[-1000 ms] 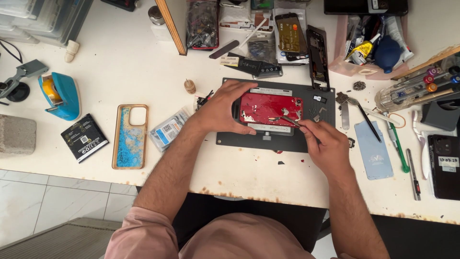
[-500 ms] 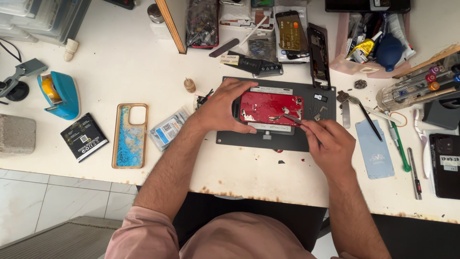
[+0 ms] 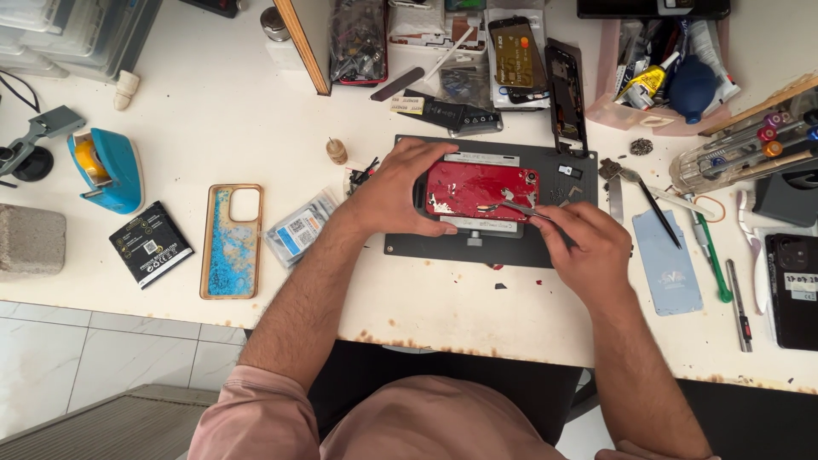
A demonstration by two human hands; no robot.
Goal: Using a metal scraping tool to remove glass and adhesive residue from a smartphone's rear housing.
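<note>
Left hand (image 3: 400, 192) is clamping the red phone back (image 3: 481, 189) by its left edge, fingers curled over it, flat on the dark work mat (image 3: 426, 247) at bench centre. Right hand (image 3: 588, 255) is pinching metal tweezers (image 3: 515, 207), fingers closed on them, tips working at the cracked surface. Best kept shallow, lifting shards gently.
</note>
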